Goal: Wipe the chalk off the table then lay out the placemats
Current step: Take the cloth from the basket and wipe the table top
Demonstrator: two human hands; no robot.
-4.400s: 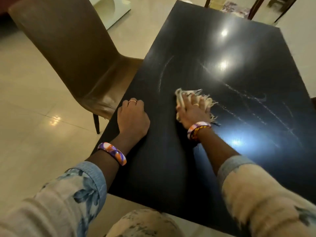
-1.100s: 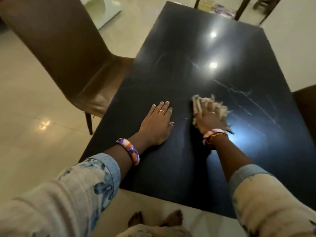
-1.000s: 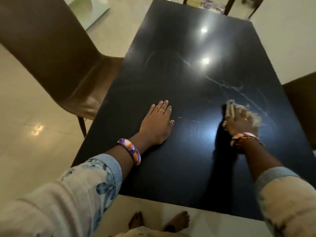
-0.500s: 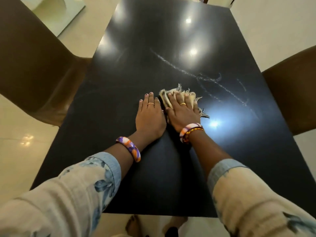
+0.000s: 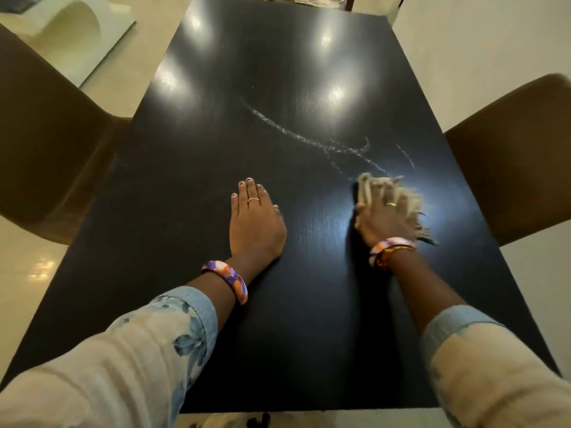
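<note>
Table [image 5: 278, 335]: dark, glossy, rectangular, seen from above at its near short edge; ceiling lights mirrored as bright spots toward the far end.
Chalk marks [image 5: 309, 140]: pale streaks across the middle of the tabletop, running from centre toward the right side, ending just beyond the cloth.
Cloth [image 5: 401, 196]: cream, fringed, lying on the right half of the table under the right hand; fringe spilling out past the fingertips and to the right; blurred.
Right hand [image 5: 383, 217]: laid flat on the cloth, fingers stretched forward and pressing it to the tabletop; ring on one finger; blurred, so finer finger detail unclear.
Left hand [image 5: 255, 223]: flat on bare tabletop near the centre, palm down, fingers straight and close together, holding nothing; well apart from the cloth; painted nails and a thin ring visible.
Left bangle [image 5: 227, 279]: thick, purple, orange and white, on the left wrist.
Right bracelets [image 5: 389, 248]: pale pink band beside a thin red and yellow one, on the right wrist.
Sleeves [image 5: 139, 350]: cream fabric with blue floral print and light blue cuffs, pushed up both forearms.
Left chair [image 5: 46, 149]: brown, beside the table's left long edge.
Right chair [image 5: 519, 156]: brown, beside the right long edge.
Floor [image 5: 494, 41]: pale glossy tiles.
Placemats: none identifiable.
</note>
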